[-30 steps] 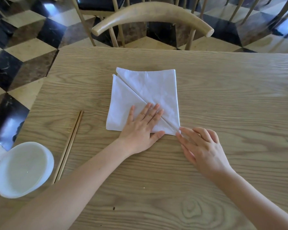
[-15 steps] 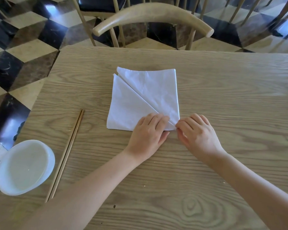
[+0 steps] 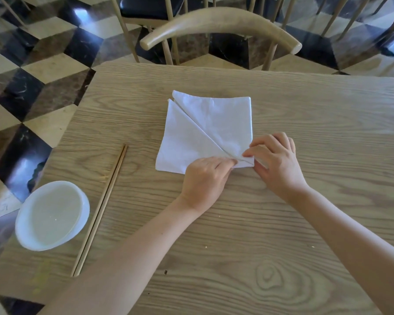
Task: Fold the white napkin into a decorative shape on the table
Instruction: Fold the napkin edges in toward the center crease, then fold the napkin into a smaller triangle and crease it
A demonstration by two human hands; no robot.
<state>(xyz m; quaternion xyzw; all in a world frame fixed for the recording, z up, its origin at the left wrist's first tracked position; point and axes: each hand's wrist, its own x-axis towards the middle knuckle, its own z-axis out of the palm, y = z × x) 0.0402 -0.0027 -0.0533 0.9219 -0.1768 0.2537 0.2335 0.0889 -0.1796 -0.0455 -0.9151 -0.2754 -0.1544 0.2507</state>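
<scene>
Bowl: white bowl (image 3: 51, 215) at the table's (image 3: 328, 123) 8 o'clock edge.
Chopsticks: pair (image 3: 100, 210) just right of the bowl, apart from it.
Napkin: white napkin (image 3: 205, 133) lies mid-table, folded along a diagonal.
Left hand: left hand (image 3: 206, 178) pinches the napkin's 5 o'clock corner.
Right hand: right hand (image 3: 275, 160) grips that same corner, covering it.
Chair: chair (image 3: 221, 23) at 12 o'clock.

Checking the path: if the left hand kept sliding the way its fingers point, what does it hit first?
Probably the right hand. The left hand points right, along the napkin's near corner, and their fingertips almost meet there already.
</scene>
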